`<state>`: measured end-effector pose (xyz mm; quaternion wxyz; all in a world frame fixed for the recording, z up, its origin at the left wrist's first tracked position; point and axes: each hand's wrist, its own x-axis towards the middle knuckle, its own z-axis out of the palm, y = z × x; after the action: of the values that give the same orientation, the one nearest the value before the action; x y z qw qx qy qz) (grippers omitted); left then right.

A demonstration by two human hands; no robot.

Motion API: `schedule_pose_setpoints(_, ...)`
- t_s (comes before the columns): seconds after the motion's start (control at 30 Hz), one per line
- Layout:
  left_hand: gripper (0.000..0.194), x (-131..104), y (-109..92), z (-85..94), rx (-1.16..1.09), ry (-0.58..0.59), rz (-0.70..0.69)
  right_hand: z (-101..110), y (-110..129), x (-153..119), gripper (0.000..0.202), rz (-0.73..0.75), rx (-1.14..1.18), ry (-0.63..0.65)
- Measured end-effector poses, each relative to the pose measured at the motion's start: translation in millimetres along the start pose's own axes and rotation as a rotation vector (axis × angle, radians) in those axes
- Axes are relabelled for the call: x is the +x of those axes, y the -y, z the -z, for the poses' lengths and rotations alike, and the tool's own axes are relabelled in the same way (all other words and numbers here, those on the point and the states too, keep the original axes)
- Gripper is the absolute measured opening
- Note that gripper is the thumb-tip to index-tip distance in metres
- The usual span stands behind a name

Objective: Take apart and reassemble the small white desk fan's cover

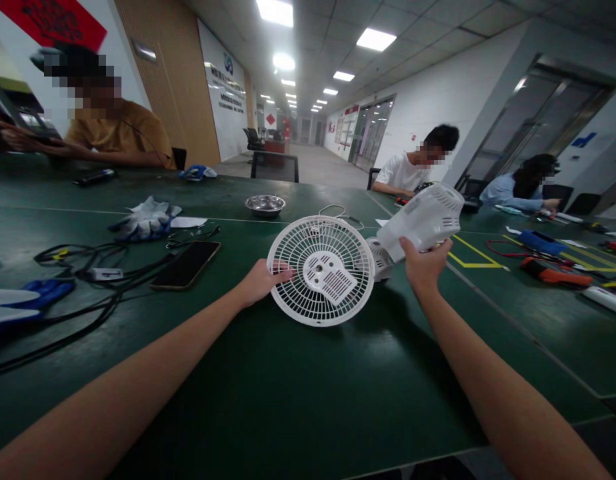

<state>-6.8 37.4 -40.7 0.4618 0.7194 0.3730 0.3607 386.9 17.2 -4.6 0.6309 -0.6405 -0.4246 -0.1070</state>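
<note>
My left hand grips the left rim of a round white fan grille, which is tilted up off the green table. My right hand holds a white fan body raised above the table, just right of the grille. A small grey-white motor part sits between the grille and the body.
A black phone and tangled black cables lie to the left, gloves behind them. A metal bowl stands beyond the grille. Tools lie at right. Other people sit at the far side.
</note>
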Motion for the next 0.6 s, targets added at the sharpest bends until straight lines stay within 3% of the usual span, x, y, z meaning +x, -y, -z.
schedule_pose_setpoints(0.2,0.025,1,2,0.6,0.014,-0.01,0.012,-13,14,-26,0.082,-0.065,-0.197,0.275)
schedule_pose_setpoints(0.27,0.025,1,2,0.6,0.015,-0.006,0.013,-16,13,-29,0.084,-0.077,-0.23,0.307)
schedule_pose_setpoints(0.43,0.025,1,2,1.1,0.007,0.015,0.02,-15,2,-21,0.086,-0.056,-0.205,0.259)
schedule_pose_setpoints(0.6,0.025,1,2,1.5,-0.012,0.023,0.036,4,-28,10,0.088,-0.056,-0.222,0.103)
